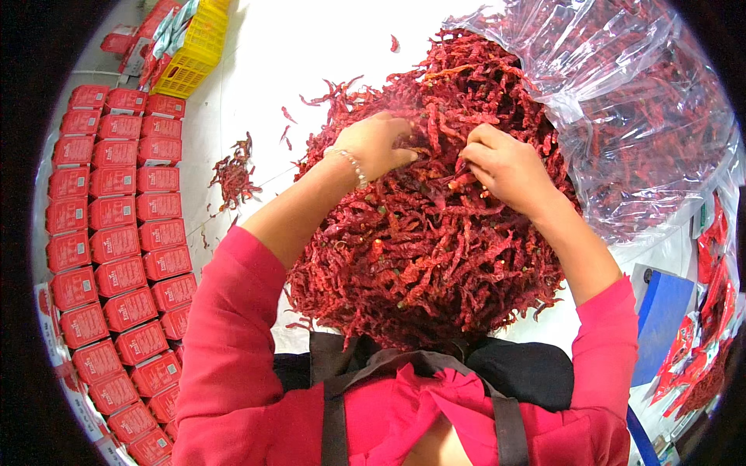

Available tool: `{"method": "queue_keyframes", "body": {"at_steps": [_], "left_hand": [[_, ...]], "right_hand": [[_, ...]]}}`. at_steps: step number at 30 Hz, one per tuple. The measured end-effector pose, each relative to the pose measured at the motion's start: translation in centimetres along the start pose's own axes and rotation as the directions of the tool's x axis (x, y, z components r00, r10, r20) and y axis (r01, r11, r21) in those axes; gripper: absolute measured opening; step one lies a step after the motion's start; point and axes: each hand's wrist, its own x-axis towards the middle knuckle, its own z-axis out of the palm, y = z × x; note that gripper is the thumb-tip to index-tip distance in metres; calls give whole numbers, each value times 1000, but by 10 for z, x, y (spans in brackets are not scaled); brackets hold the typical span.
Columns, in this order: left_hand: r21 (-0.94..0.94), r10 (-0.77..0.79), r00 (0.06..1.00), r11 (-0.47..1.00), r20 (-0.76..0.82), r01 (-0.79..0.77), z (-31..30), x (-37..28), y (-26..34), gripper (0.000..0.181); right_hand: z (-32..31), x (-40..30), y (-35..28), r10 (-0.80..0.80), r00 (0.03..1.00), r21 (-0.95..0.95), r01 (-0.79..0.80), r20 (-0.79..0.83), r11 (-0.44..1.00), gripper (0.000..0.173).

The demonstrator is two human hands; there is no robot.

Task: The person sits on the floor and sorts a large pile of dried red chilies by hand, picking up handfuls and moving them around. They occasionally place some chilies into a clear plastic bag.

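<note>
A large heap of dried red chili peppers [419,256] lies on the white floor right in front of my body. My left hand [376,144], with a beaded bracelet at the wrist, rests on the heap's upper part. Its thumb and fingers are apart, with loose peppers between and below them. To its right, my right hand [506,166] has its fingertips pinched together on a dried chili pepper [462,167]. Part of that pepper is hidden by the fingers. Both hands touch or nearly touch the heap.
A clear plastic bag [647,128] full of chilies leans against the heap's right. Rows of red packages [119,212] line the left, near a yellow crate [192,55]. A small pile of chili scraps [234,177] sits between. A blue panel [661,326] stands at right.
</note>
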Motion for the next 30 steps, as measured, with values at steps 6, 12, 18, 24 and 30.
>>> {"method": "queue_keyframes", "body": {"at_steps": [6,12,18,24,30], "left_hand": [[-65,8,1000,998,-5,-8,21,13,4,36],[-66,-27,999,997,29,29,25,20,0,21],[-173,-95,992,982,-86,79,4,5,2,18],[-345,-184,962,932,-200,107,-26,-17,4,12],[-453,-159,963,890,-219,44,-35,-20,4,10]], "right_hand": [[-20,-29,10,455,889,555,-355,-48,753,15],[-33,-44,34,671,737,924,-308,79,228,18],[-33,-45,35,644,750,941,-309,151,139,21],[-8,-10,8,390,893,473,-449,223,758,25],[33,9,-8,197,967,-1,-199,162,980,26]]}}
